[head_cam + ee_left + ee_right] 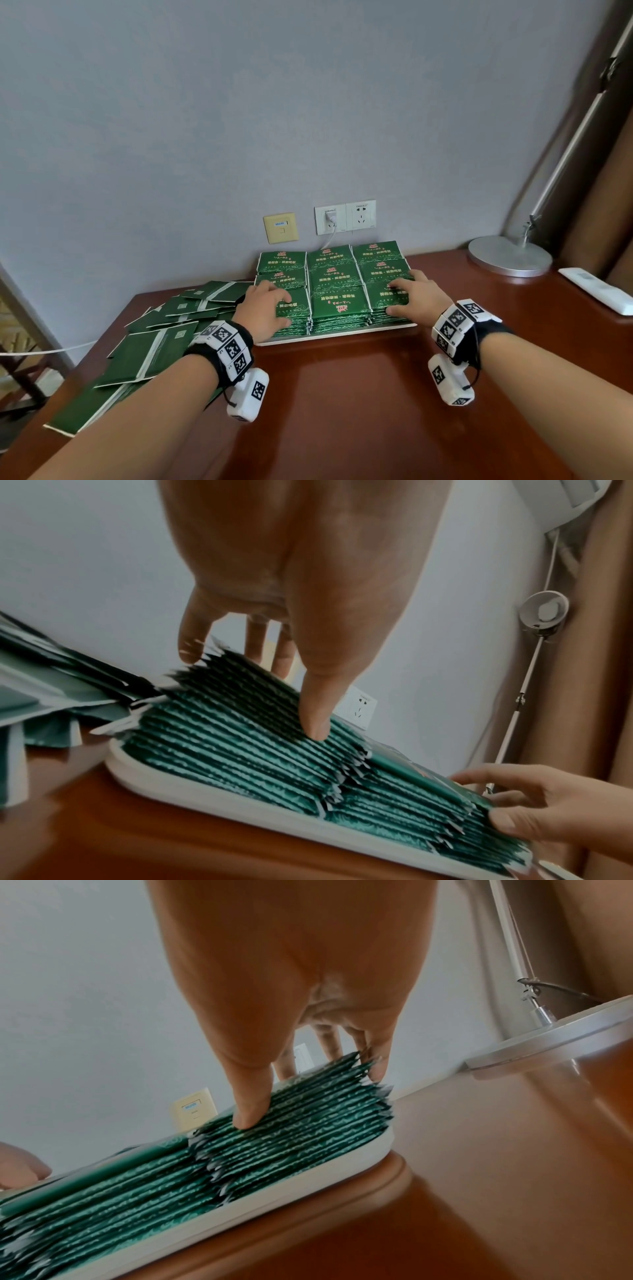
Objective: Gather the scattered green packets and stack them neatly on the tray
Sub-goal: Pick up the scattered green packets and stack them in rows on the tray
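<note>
A white tray (342, 334) against the wall holds green packets in three rows of tall stacks. My left hand (265, 305) lies on the front-left stack (296, 306). Its fingers spread over the top and the thumb (316, 723) presses the stack's front edge. My right hand (416, 298) lies the same way on the front-right stack (380, 299), with the thumb (250, 1112) against the front edge and the fingers at the far right corner. Scattered green packets (161, 329) lie in a loose overlapping heap to the left of the tray.
The brown wooden table (342, 394) has a silver lamp base (510, 255) and a white remote (596, 289) at the right. Wall sockets (346, 217) with a plugged cable sit just behind the tray. The heap reaches the table's left edge.
</note>
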The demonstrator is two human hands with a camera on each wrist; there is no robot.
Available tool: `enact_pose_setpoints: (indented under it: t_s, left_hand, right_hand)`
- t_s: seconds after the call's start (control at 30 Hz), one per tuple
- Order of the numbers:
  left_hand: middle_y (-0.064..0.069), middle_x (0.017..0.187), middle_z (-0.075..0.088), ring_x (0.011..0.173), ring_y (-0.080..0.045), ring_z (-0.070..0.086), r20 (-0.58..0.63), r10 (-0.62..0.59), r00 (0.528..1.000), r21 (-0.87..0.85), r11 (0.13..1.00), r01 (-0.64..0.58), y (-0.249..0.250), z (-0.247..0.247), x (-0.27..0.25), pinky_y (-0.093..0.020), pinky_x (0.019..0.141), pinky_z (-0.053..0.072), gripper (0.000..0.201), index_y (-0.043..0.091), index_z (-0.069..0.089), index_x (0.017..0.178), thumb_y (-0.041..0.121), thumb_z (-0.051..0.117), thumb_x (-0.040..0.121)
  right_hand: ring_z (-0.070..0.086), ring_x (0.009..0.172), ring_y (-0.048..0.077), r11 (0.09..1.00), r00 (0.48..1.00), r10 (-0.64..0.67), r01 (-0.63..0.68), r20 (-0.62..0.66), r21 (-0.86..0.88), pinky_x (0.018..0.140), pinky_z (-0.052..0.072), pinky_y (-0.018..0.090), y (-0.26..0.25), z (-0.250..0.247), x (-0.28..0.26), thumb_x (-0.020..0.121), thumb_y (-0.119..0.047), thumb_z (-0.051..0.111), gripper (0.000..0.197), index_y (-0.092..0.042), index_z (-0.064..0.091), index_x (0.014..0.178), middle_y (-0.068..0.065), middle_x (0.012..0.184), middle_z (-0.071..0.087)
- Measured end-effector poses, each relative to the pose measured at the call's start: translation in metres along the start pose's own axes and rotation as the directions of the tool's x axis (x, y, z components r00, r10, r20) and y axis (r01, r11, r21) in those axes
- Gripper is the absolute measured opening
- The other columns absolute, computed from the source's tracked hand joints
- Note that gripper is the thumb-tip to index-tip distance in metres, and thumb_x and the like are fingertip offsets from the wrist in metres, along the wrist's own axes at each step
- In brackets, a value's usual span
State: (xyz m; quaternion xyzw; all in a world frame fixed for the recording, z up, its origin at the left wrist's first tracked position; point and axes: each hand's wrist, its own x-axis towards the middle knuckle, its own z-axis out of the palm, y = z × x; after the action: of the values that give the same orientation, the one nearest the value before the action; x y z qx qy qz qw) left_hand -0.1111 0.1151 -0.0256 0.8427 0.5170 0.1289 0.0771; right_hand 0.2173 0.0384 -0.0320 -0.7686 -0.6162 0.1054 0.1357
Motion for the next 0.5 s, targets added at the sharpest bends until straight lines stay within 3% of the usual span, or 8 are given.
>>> enact_pose_setpoints:
  t_s: [0.1,0.3,0.5]
  left_hand:
    - [0.003,0.13,0.045,0.124,-0.02,0.035,0.001,0.017,1.0,-0.012,1.0,-0.017,-0.0006,0.0025,0.0004,-0.038,0.105,0.037,0.045,0.031,0.058,0.123,0.031,0.077,0.082]
    - [0.004,0.129,0.046,0.124,-0.02,0.036,-0.012,-0.005,1.0,-0.006,1.0,0.005,0.0002,0.004,0.0025,-0.045,0.104,0.04,0.038,0.033,0.058,0.113,0.029,0.078,0.081]
    - [0.006,0.129,0.045,0.126,-0.021,0.036,-0.003,-0.019,1.0,0.002,1.0,0.019,0.0006,0.0015,0.0011,-0.054,0.104,0.038,0.038,0.037,0.056,0.109,0.034,0.079,0.079]
  right_hand:
    - [0.038,0.132,0.037,1.0,1.0,-0.004,0.004,-0.007,-0.007,0.109,0.038,0.043,0.0005,0.0019,-0.0009,0.077,-0.055,0.069,0.07,-0.036,0.045,0.139,0.009,0.152,0.026]
    - [0.037,0.132,0.036,1.0,1.0,-0.01,0.01,-0.008,0.002,0.108,0.039,0.044,0.0003,0.0021,-0.0009,0.076,-0.054,0.07,0.07,-0.037,0.045,0.139,0.009,0.151,0.026]
    - [0.018,0.144,0.03,0.996,0.996,-0.013,0.005,-0.086,-0.091,0.112,0.032,0.048,-0.0068,-0.0011,-0.0067,0.075,-0.063,0.066,0.081,-0.037,0.034,0.145,0.008,0.156,0.021]
